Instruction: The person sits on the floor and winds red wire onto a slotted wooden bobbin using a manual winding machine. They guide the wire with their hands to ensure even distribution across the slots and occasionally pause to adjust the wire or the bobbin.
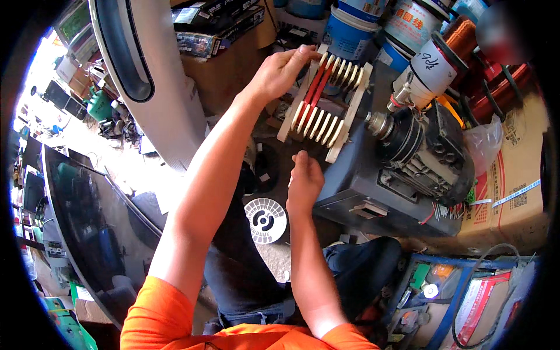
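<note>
A: Item one, the work in hand?
B: Winding frame (317,123), one, pale and ribbed, red wire (315,84) across it. It stands tilted just beyond the upper left edge of the grey housing (344,189), in line with the spindle (379,125); the joint between them is not clear.
A: Item two, your hands?
B: Left hand (275,73): fingers drawn together and partly bent, tips at the upper end of the left rail (289,122). Whether you grip it or merely touch it cannot be told. Right hand (306,181): folded nearly closed, below the frame and apart from it. Nothing shows in it, though your inner fingers are hidden.
A: Handling notes?
B: By judgement: stiff, fairly light for you, rails probably wooden and dry to the touch. Ribs look the fragile part; the wire is likely smooth, slippery and easily scraped. Take hold at the outer rails, left or right (349,114), clear of ribs and wire.
A: Adjacent stock?
B: Motor (429,151), one, dark, on the housing near its right edge. White slotted disc (276,213), one, by your legs.
</note>
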`<action>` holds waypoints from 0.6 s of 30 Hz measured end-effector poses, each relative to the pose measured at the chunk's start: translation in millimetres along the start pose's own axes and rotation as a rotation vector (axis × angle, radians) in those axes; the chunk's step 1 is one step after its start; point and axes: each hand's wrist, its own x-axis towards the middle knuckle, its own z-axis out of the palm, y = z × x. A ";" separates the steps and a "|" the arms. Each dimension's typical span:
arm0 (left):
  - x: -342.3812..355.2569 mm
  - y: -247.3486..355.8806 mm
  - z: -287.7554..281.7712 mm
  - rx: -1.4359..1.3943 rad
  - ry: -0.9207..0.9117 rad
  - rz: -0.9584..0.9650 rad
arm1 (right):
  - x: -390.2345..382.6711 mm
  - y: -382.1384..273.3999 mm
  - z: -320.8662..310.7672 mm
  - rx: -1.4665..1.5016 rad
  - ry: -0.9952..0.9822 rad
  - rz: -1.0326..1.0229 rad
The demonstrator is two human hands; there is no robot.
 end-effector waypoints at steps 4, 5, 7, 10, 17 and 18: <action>0.2 -14.4 -0.8 -0.108 -0.130 -0.221 | -5.2 -4.3 -4.3 -0.019 -0.004 -0.054; -3.2 -20.0 -2.2 -0.229 -0.189 -0.381 | -8.0 -8.1 -3.1 -0.034 0.004 -0.045; -15.4 -31.2 -5.3 -0.250 -0.222 -0.481 | -10.0 -14.3 -0.6 -0.025 -0.022 -0.061; -36.0 -29.4 -9.9 -0.325 -0.343 -0.676 | -8.7 -19.4 -0.1 -0.029 -0.015 -0.041; -58.2 -2.2 -33.1 -0.349 -0.453 -0.854 | -0.4 -7.3 -0.9 -0.080 0.003 -0.053; -56.6 -4.1 -39.6 -0.425 -0.466 -0.833 | 0.5 -4.7 -1.2 -0.089 0.000 -0.071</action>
